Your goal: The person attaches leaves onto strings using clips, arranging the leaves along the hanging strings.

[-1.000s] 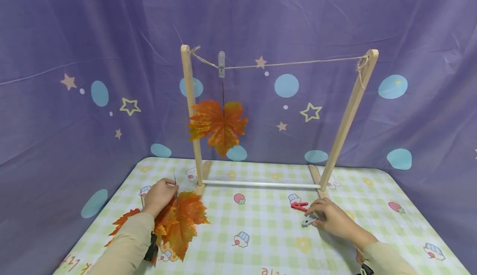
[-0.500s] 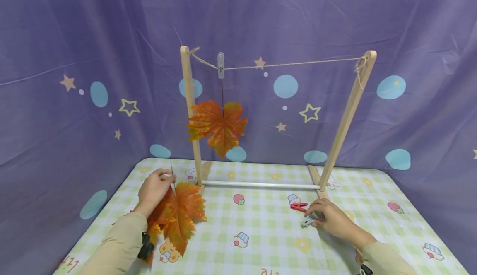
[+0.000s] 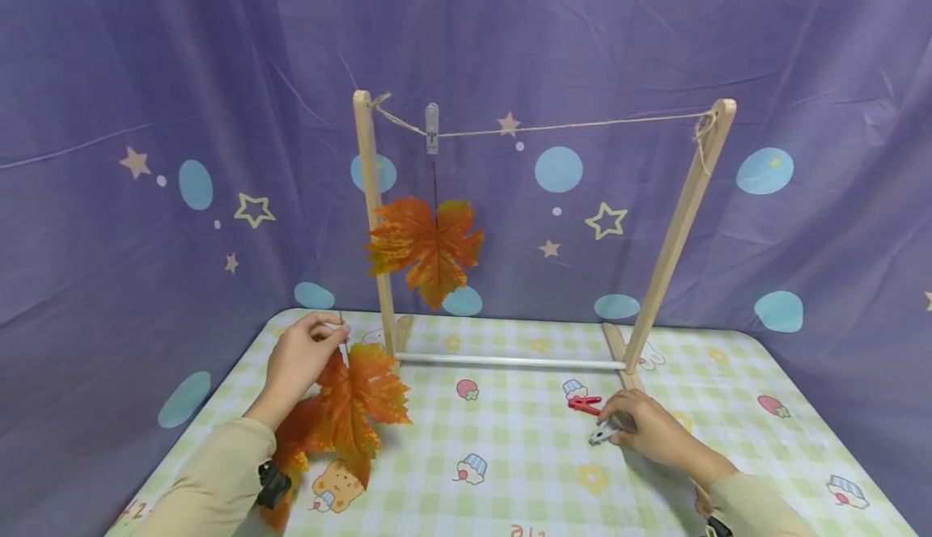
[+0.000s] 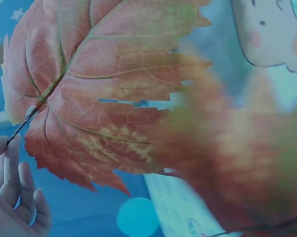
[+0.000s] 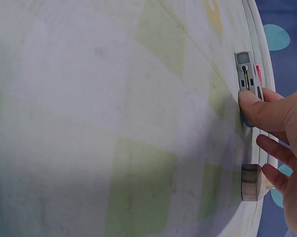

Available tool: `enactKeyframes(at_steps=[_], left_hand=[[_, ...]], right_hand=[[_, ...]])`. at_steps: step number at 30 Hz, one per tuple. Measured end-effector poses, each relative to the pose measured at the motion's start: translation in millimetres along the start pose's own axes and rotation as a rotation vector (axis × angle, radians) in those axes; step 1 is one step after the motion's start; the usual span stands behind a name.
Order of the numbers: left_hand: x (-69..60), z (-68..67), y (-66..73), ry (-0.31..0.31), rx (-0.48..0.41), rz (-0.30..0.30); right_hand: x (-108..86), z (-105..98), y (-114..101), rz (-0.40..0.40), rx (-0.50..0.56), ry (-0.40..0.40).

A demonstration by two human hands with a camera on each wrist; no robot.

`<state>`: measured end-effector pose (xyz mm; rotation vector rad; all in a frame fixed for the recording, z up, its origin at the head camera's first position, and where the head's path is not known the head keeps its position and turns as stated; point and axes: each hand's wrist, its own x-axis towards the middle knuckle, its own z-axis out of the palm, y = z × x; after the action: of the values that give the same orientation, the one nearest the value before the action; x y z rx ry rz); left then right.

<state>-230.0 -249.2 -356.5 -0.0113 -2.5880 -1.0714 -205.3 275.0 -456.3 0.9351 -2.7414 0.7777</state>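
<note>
Here's my left hand (image 3: 300, 353), lower left of the head view, thumb and finger pinched narrow on the thin, dark stem (image 4: 22, 126) of a broad, jagged, orange-and-red artificial leaf (image 3: 353, 403), which hangs blade-down just right of the knuckles. A second orange, saw-edged leaf (image 3: 302, 432) shows below it; whether that one touches the green-and-white checked tablecloth (image 3: 524, 440), I can't tell. I'd call the held leaf nearly weightless, floppy, apt to swing and crease, so the stem is my place to hold; the blade would only bend. The stem looks wiry, perhaps ready to twist between fingertips. Lower right, my right hand (image 3: 644, 424) nips a small grey plastic peg (image 3: 601, 433): light, hard, likely sprung, best squeezed at its tail ends. A red plastic peg (image 3: 585, 404) lies just beside. Up left of centre, another orange leaf (image 3: 429, 246) hangs beneath a pale grey peg (image 3: 432, 128) on the twine (image 3: 568, 125).
</note>
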Motion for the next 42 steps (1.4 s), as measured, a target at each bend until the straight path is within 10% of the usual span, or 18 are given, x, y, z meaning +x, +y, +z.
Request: enactKeyframes(at_steps=[42], left_hand=[[-24.9, 13.5, 123.9, 0.017, -0.094, 0.373]], right_hand=[[-3.0, 3, -4, 0.17, 0.039, 0.02]])
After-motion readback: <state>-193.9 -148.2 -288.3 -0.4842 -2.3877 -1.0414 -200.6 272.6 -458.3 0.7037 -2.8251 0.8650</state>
